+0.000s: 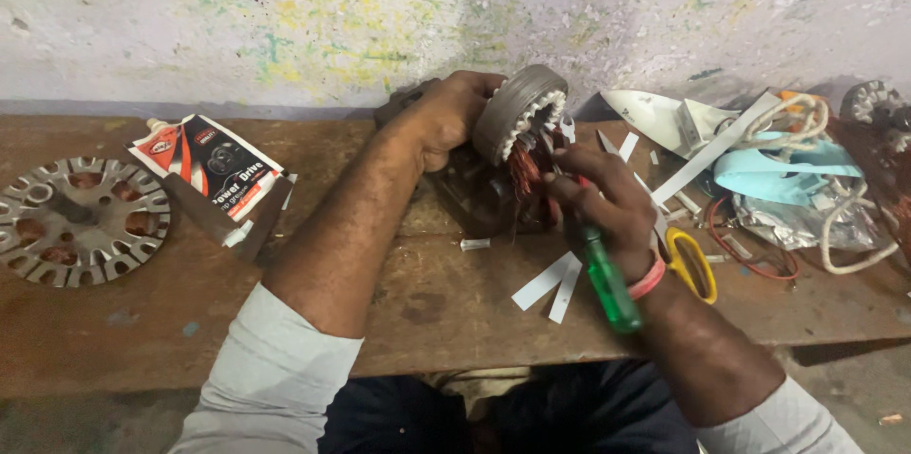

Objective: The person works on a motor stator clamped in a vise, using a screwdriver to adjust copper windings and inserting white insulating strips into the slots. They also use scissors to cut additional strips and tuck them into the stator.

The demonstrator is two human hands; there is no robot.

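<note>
Right hand (pixel 607 203) grips a green-handled screwdriver (pixel 607 278); left hand (pixel 446 117) clasps the heavy, rigid stator (pixel 517 112) by its rim; copper windings (pixel 525 174) look fragile.

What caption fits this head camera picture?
Left hand grips a motor stator; right hand works it with a green-handled screwdriver.

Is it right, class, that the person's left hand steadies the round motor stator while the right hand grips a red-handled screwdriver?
Not quite. In the head view the left hand does steady the motor stator, but the right hand grips a screwdriver with a green handle, not red.
</note>
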